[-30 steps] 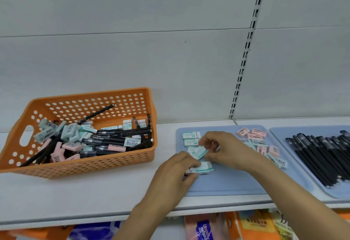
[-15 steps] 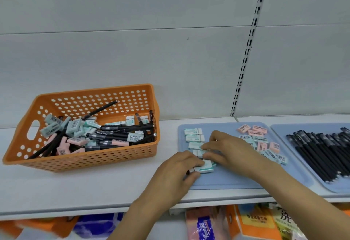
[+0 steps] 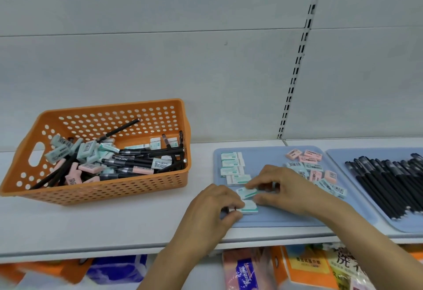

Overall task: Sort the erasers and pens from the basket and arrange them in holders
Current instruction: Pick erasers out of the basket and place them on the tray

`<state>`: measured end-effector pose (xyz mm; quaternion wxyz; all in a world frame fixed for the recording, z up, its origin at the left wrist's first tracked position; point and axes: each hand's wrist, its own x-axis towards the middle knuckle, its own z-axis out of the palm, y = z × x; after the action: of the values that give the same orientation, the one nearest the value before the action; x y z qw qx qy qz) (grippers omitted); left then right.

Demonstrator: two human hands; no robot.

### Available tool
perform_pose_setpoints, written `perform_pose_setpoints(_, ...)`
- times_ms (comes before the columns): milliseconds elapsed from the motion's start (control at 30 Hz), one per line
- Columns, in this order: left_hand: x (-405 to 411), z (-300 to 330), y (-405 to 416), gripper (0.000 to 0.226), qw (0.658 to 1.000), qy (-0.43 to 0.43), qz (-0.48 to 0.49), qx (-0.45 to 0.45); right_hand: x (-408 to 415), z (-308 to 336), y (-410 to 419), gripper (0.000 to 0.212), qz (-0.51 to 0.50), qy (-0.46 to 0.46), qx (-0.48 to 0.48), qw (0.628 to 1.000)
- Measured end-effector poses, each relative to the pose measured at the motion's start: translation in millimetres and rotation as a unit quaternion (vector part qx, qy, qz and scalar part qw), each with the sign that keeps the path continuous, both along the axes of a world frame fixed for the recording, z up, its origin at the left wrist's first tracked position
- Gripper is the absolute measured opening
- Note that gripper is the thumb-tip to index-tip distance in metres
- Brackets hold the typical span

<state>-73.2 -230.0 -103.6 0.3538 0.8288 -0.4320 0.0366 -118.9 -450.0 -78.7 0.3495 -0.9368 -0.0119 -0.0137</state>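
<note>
both hands are on the blue tray (image 3: pixel 274 218): left hand (image 3: pixel 212 209) pinches a mint eraser (image 3: pixel 249 207) at its 7 o'clock edge, right hand (image 3: pixel 283 189) pinches another eraser (image 3: pixel 246 192) just above it. the orange basket (image 3: pixel 96 189), way over at 9 o'clock, holds mixed pens (image 3: pixel 142 152) and erasers.

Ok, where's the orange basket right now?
In the head view, the orange basket sits on the white shelf at the left, left of the blue tray holding erasers.
</note>
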Motion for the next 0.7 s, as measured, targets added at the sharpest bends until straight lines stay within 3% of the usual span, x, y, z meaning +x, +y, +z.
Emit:
perform_pose_setpoints(233, 9, -1, -3, 0.015, 0.998, 0.019, 0.06, 0.014, 6, -12, 20, 0.007, -0.07, -0.069, 0.009, 0.995)
perform_pose_setpoints(333, 12, 0, -6, 0.037, 0.995, -0.02, 0.086, 0.053, 8, -11, 23, 0.008, -0.128, -0.118, 0.051, 0.983)
perform_pose_setpoints(400, 14, -2, -9, 0.067, 0.987, -0.019, 0.096, 0.128, 9, -7, 29, 0.047, -0.151, -0.056, 0.14, 0.977)
perform_pose_setpoints(433, 15, -3, -11, 0.075, 0.98, -0.006, 0.091, 0.176, 11, -6, 34, 0.07, -0.144, -0.003, 0.193, 0.97)
perform_pose_setpoints(500, 16, -4, -13, 0.078, 0.965, 0.017, 0.078, 0.25, 15, -7, 45, 0.094, -0.105, 0.061, 0.257, 0.959)
perform_pose_setpoints(567, 15, -4, -16, 0.077, 0.956, 0.023, 0.069, 0.285, 21, -9, 52, 0.103, -0.072, 0.077, 0.28, 0.954)
perform_pose_setpoints(700, 15, -1, -19, 0.078, 0.954, 0.025, 0.074, 0.291, 31, -2, 53, 0.101, -0.105, 0.062, 0.268, 0.955)
